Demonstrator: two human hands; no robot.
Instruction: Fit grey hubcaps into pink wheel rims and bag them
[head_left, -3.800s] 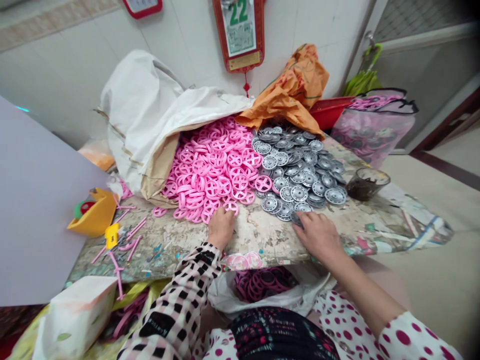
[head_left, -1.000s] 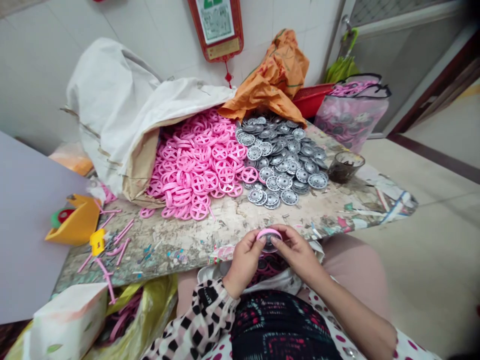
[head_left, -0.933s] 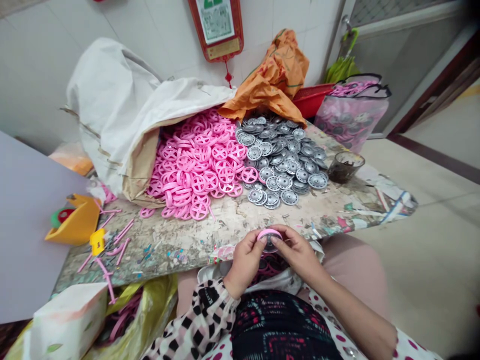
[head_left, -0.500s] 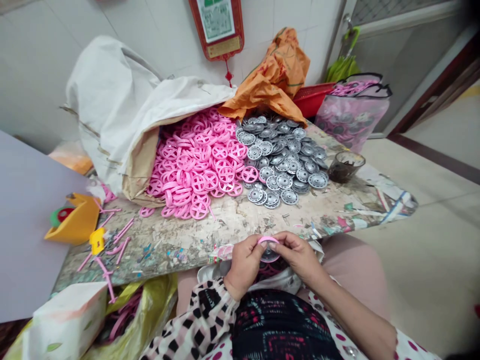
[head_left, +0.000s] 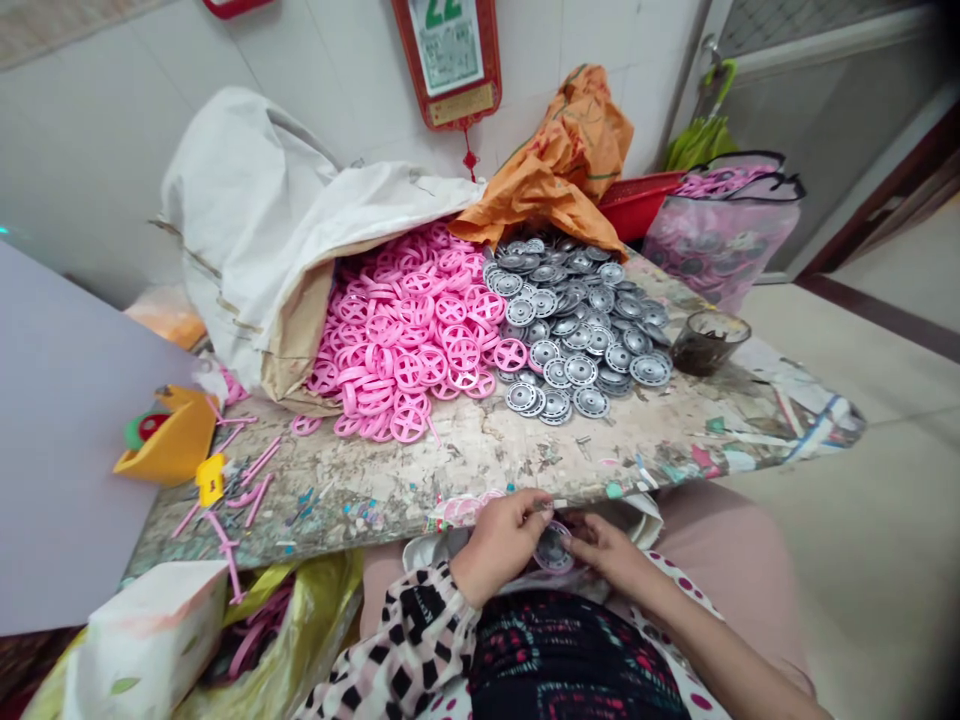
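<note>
Ahead of the left hand, pink plastic wheels spill from a white woven sack onto the paint-stained worktable. That hand's fingers curl nearly closed on the upper edge of a silver wheel disc with a pink rim, which sits tilted between both hands, just below the worktable's edge. The right hand's fingers, slightly spread, pinch its right side. Silver wheel discs lie heaped ahead of them.
</note>
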